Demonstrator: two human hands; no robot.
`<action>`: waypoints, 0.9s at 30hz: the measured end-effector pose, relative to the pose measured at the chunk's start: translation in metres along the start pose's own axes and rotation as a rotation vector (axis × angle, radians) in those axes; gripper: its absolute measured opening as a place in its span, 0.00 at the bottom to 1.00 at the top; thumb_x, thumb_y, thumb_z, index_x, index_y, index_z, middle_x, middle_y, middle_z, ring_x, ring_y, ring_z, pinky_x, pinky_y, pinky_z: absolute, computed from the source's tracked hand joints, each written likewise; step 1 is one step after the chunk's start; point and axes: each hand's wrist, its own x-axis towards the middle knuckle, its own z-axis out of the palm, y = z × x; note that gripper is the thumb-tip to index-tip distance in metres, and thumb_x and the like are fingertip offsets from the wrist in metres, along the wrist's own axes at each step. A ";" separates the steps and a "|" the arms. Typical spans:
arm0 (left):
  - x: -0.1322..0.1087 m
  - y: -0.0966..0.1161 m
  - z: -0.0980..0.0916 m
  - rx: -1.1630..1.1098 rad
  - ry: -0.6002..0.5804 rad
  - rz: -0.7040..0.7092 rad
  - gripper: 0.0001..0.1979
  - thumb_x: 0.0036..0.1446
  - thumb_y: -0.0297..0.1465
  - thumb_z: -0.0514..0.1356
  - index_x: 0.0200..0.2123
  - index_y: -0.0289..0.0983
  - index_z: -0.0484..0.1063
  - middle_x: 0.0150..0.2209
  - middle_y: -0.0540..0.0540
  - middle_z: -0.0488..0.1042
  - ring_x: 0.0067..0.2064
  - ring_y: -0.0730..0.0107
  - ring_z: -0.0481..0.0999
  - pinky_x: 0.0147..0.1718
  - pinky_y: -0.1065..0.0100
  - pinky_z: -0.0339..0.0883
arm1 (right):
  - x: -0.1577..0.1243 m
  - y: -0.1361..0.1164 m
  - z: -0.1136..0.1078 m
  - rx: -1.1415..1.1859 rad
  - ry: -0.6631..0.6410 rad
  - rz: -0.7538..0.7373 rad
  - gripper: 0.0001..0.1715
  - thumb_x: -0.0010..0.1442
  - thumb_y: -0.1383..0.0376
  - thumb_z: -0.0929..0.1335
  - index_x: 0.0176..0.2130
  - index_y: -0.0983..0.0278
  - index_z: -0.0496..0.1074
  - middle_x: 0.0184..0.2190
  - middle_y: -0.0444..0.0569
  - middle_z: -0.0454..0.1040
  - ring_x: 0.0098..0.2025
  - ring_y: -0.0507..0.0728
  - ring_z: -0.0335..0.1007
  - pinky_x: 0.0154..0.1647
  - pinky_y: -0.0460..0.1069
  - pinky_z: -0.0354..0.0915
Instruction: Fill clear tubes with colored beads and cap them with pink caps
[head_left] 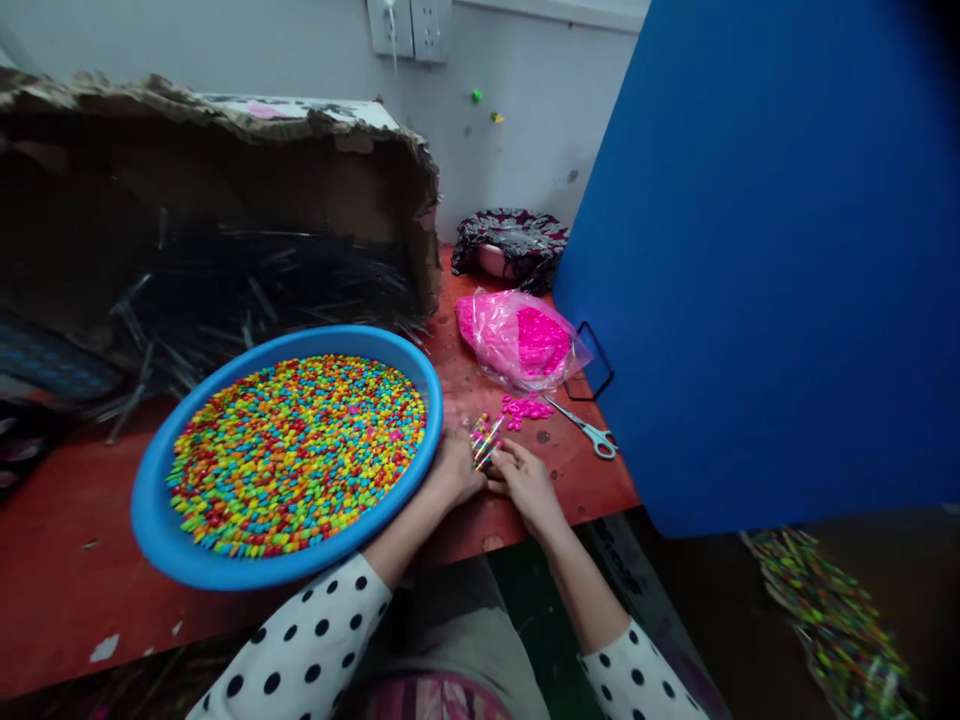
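My left hand point(455, 468), just right of the large blue basin point(157, 540), is closed around a few thin clear tubes point(486, 443) with coloured pieces inside. My right hand point(527, 485) meets it from the right, its thumb and fingers pinched by the tubes' lower ends. What lies between those fingertips is too small to make out. Small glossy candy-like pieces point(300, 450) in many colours fill the basin. Beyond my hands lies a loose heap of small pink pieces point(525, 408). Scissors point(589, 430) with pale blue handles rest to its right.
A clear bag of pink pieces point(525, 340) lies farther back, before a cloth-covered bowl point(510, 250). A torn cardboard box point(315, 180) with clear tubes stands behind the basin. A tall blue panel point(765, 280) borders the red table point(67, 560) on the right. Filled tubes point(832, 610) lie below it.
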 end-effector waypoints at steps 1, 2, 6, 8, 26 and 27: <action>-0.001 0.000 -0.002 -0.007 -0.006 -0.003 0.25 0.35 0.30 0.64 0.41 0.31 0.66 0.35 0.37 0.72 0.36 0.49 0.74 0.34 0.59 0.67 | 0.001 0.001 0.003 -0.016 -0.018 -0.014 0.24 0.46 0.60 0.73 0.44 0.65 0.71 0.32 0.46 0.76 0.29 0.52 0.73 0.23 0.44 0.71; -0.002 0.001 -0.003 -0.016 -0.001 -0.001 0.23 0.36 0.29 0.64 0.40 0.31 0.67 0.33 0.39 0.72 0.34 0.52 0.74 0.33 0.61 0.66 | 0.001 0.001 0.006 -0.032 -0.031 -0.027 0.22 0.46 0.59 0.72 0.42 0.65 0.72 0.32 0.47 0.77 0.30 0.52 0.73 0.22 0.44 0.70; -0.005 0.004 -0.004 -0.223 0.067 -0.007 0.22 0.36 0.24 0.61 0.40 0.32 0.65 0.31 0.43 0.72 0.34 0.57 0.74 0.30 0.65 0.66 | 0.001 0.000 0.011 -0.015 -0.061 -0.062 0.25 0.46 0.56 0.72 0.42 0.66 0.73 0.36 0.49 0.77 0.34 0.55 0.74 0.28 0.46 0.71; -0.007 0.004 -0.001 -0.478 0.088 -0.026 0.26 0.34 0.22 0.60 0.42 0.33 0.63 0.31 0.47 0.72 0.33 0.62 0.73 0.29 0.68 0.66 | -0.002 0.001 0.011 -0.036 -0.067 -0.111 0.27 0.47 0.55 0.71 0.45 0.66 0.72 0.39 0.51 0.77 0.37 0.56 0.73 0.34 0.49 0.71; -0.054 0.027 0.026 -1.384 0.040 -0.052 0.29 0.28 0.21 0.64 0.40 0.34 0.67 0.34 0.49 0.75 0.35 0.68 0.73 0.38 0.68 0.69 | -0.059 -0.008 -0.017 -0.536 0.316 -0.241 0.36 0.47 0.47 0.68 0.47 0.68 0.71 0.44 0.56 0.74 0.48 0.67 0.68 0.49 0.58 0.63; -0.068 0.028 0.025 -1.386 0.009 -0.007 0.30 0.28 0.22 0.66 0.42 0.34 0.67 0.35 0.48 0.75 0.36 0.67 0.74 0.38 0.68 0.69 | -0.072 -0.004 -0.022 -0.598 0.314 -0.252 0.35 0.48 0.46 0.67 0.47 0.67 0.71 0.44 0.55 0.74 0.48 0.67 0.68 0.48 0.58 0.64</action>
